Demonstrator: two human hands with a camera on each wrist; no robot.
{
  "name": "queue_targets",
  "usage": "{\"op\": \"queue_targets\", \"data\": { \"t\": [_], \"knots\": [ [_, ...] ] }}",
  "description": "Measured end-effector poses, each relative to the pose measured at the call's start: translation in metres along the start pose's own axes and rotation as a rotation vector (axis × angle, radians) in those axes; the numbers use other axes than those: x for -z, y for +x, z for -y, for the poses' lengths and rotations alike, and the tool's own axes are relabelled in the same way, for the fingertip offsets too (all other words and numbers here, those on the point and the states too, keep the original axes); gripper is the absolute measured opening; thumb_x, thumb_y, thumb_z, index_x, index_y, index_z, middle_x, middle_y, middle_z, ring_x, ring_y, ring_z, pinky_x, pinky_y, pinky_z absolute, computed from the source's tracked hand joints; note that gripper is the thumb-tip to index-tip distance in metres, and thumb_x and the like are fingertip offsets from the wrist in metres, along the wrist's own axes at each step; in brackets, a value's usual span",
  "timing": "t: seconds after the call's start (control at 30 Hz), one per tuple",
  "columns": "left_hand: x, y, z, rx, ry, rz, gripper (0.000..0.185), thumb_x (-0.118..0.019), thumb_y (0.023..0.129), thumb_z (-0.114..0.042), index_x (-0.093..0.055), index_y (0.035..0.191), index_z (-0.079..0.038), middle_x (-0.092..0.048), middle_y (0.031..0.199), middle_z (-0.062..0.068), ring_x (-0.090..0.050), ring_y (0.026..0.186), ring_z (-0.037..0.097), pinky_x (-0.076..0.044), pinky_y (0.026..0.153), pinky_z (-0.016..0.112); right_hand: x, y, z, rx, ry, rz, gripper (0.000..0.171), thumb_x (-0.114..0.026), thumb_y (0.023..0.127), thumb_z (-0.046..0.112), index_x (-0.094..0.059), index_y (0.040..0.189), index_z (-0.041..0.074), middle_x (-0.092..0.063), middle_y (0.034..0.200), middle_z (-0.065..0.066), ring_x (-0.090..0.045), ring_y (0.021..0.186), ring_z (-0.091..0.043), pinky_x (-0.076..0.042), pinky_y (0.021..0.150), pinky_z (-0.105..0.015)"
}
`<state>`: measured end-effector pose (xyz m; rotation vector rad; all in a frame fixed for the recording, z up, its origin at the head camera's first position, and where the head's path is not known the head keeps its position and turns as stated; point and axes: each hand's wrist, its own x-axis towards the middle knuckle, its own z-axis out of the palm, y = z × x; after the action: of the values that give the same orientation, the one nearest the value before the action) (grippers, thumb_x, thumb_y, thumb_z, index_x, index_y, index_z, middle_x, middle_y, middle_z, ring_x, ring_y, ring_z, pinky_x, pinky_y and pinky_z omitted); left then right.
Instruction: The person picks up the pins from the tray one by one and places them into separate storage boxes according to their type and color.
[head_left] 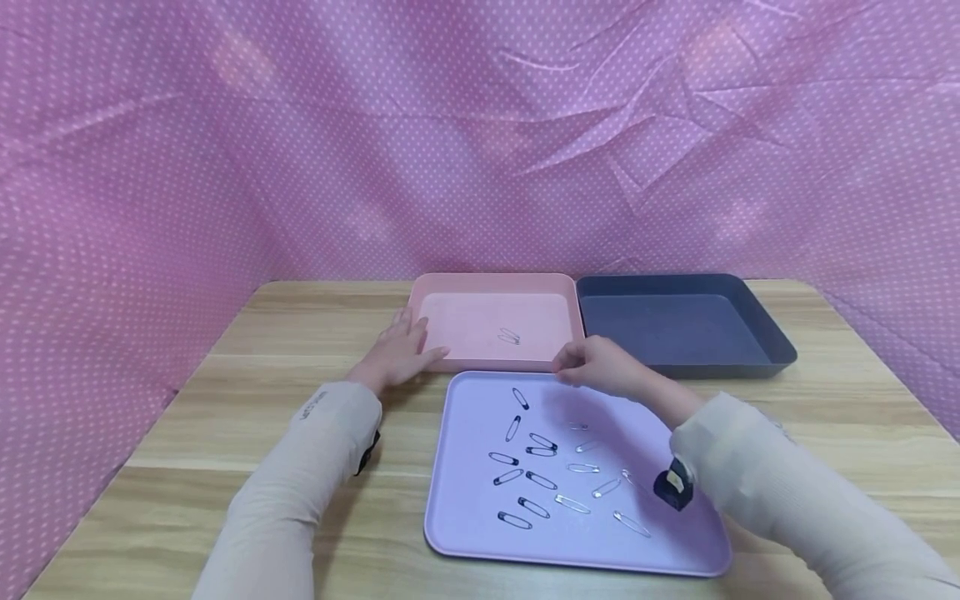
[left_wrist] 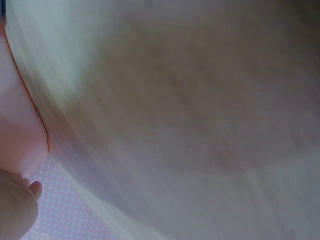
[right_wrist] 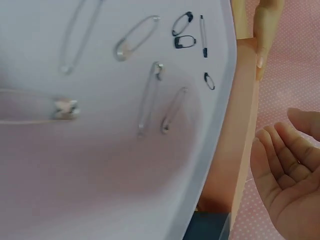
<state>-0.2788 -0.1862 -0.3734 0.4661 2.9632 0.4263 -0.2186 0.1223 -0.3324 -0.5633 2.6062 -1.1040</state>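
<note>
My left hand [head_left: 397, 350] rests at the near left corner of the pink tray [head_left: 495, 365], fingers spread along its rim. In the left wrist view only part of that hand [left_wrist: 17, 205] shows beside the pink wall. My right hand [head_left: 600, 365] is over the gap between the pink tray and the lavender tray [head_left: 555, 560]. In the right wrist view, the right hand's fingers [right_wrist: 280, 150] are loosely bent, thumb apart, with nothing seen between them. Two silver safety pins [head_left: 509, 336] lie in the pink tray. Black safety pins [head_left: 514, 521] and silver safety pins [head_left: 572, 504] lie scattered on the lavender tray.
A dark grey-blue tray [head_left: 675, 329] stands against the pink tray's right side. All three trays sit on a wooden table [head_left: 247, 400]. A pink dotted cloth [head_left: 420, 167] hangs behind and at both sides.
</note>
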Motion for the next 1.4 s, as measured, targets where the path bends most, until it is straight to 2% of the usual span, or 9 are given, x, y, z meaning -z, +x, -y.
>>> {"op": "queue_targets", "data": {
  "t": [0.23,0.53,0.77,1.07,1.4],
  "knots": [
    [-0.002,0.001,0.003,-0.001,-0.005,0.001,0.085,-0.031,0.080,-0.064,-0.017,0.137,-0.002,0.005,0.141,0.021,0.005,0.128,0.033,-0.004,0.101,0.046,-0.006,-0.005,-0.012,-0.019,-0.044,0.064,0.013,-0.060,0.080,0.010,-0.063,0.090,0.002,-0.061,0.083,-0.002,-0.054,0.075,-0.014,-0.046,0.071,-0.032],
    [-0.001,-0.001,0.003,0.009,-0.007,0.012,0.083,-0.032,0.082,-0.062,-0.017,0.137,-0.002,0.005,0.141,0.021,0.006,0.128,0.032,-0.004,0.102,0.046,-0.011,-0.011,-0.023,0.052,-0.109,0.103,0.008,-0.060,0.077,0.005,-0.063,0.085,0.003,-0.059,0.075,0.001,-0.052,0.069,-0.011,-0.045,0.065,-0.027],
    [0.000,-0.001,0.002,0.013,-0.003,0.010,0.084,-0.031,0.081,-0.063,-0.017,0.137,-0.002,0.006,0.141,0.020,0.007,0.128,0.032,-0.004,0.101,0.046,-0.012,-0.016,-0.026,0.059,-0.135,0.135,0.006,-0.061,0.075,0.005,-0.063,0.081,0.004,-0.060,0.070,0.003,-0.052,0.065,-0.009,-0.045,0.063,-0.025],
    [-0.001,-0.001,0.000,0.009,-0.004,0.010,0.081,-0.032,0.083,-0.060,-0.017,0.137,-0.002,0.006,0.141,0.021,0.006,0.128,0.032,-0.004,0.101,0.047,-0.018,-0.017,-0.031,0.015,-0.188,0.130,0.007,-0.062,0.072,0.002,-0.063,0.078,0.006,-0.058,0.070,0.002,-0.052,0.064,-0.008,-0.046,0.061,-0.024],
    [-0.001,0.000,0.000,0.003,0.011,0.008,0.082,-0.031,0.082,-0.061,-0.017,0.137,-0.001,0.006,0.141,0.021,0.006,0.128,0.032,-0.005,0.101,0.047,-0.024,-0.017,-0.031,0.078,-0.242,0.124,0.008,-0.061,0.068,-0.004,-0.061,0.070,0.004,-0.056,0.065,0.003,-0.050,0.060,-0.009,-0.045,0.059,-0.023]
  ]
}}
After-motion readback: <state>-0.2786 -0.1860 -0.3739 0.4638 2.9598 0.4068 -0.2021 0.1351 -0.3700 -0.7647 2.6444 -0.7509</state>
